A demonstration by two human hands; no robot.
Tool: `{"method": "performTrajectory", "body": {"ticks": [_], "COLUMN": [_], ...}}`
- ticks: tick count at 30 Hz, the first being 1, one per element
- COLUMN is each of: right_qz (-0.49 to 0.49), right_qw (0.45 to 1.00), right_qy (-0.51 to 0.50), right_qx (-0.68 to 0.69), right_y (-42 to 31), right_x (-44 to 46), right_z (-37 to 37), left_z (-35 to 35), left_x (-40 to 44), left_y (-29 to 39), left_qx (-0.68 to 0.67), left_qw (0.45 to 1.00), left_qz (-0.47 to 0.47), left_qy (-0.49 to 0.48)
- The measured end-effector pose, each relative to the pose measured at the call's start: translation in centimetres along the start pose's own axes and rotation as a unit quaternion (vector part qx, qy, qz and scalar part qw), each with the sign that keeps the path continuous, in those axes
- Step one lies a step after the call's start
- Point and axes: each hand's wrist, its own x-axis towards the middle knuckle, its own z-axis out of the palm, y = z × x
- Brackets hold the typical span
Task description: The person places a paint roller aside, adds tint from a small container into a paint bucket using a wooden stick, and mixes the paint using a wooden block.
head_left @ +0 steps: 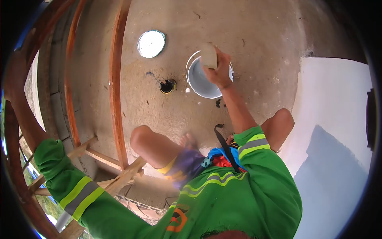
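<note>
Head view: a beige block-shaped tool (209,56) is clamped in the right hand (220,71), over the far part of the open white bucket (197,84), whose interior shows grey. The left hand (15,79) is raised to the wooden frame (116,59); whether its fingers are closed cannot be told.

For good handling, the tool should be held firmly by its sides and centred within the rim, so that any drips are caught. Contact with the raised wire handle (187,67) and the small dark tin (167,86) should be avoided.

The tool's broad face is turned up toward the camera. Its visible long axis appears directed away from the body; its full length is partly hidden by the hand.
</note>
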Motion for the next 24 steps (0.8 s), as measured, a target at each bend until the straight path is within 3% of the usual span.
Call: {"method": "performTrajectory", "body": {"ticks": [1,4,6,9,11,12,15,18,20,23,24], "right_qz": [0.001,-0.077,-0.057,0.003,0.008,-0.002,-0.072,-0.125,0.034,-0.012,0.024], "right_qw": [1.000,0.986,0.991,1.000,0.999,0.997,0.995,0.991,0.995,0.995,0.989], "right_qy": [0.002,-0.149,-0.117,-0.010,0.050,0.070,-0.067,-0.021,0.079,0.098,0.105], "right_qx": [0.002,-0.013,0.019,0.011,-0.018,-0.034,-0.023,-0.039,0.055,0.017,0.102], "right_y": [0.4,0.0,-0.5,-1.1,-1.1,-1.1,0.0,-0.5,-0.6,1.4,-0.2], "right_x": [0.1,-4.0,-5.3,-1.9,0.5,0.9,-4.1,-5.2,-2.8,0.9,0.2], "right_z": [1.2,2.3,-1.0,-2.2,-0.4,0.7,1.4,-2.7,-3.1,-1.0,0.8], "left_z": [0.4,2.4,1.8,5.2,5.2,4.9,2.0,-3.0,-5.8,-8.9,-9.7], "left_x": [0.1,0.8,0.8,1.9,1.6,1.5,1.1,1.0,1.1,0.3,-0.1], "left_y": [-0.4,-1.2,-0.4,-4.0,-4.0,-3.9,-1.1,2.6,5.3,7.8,8.6], "left_qx": [0.016,0.064,0.062,0.186,0.061,0.070,0.054,0.017,-0.013,-0.039,-0.047], "left_qw": [1.000,0.997,0.996,0.982,0.984,0.988,0.998,0.993,0.985,0.970,0.966], "left_qz": [-0.004,-0.029,-0.042,0.021,0.105,0.091,-0.006,-0.116,-0.171,-0.238,-0.255], "left_qy": [-0.003,-0.021,-0.046,0.018,0.128,0.105,0.033,0.014,0.011,0.013,0.014]}}
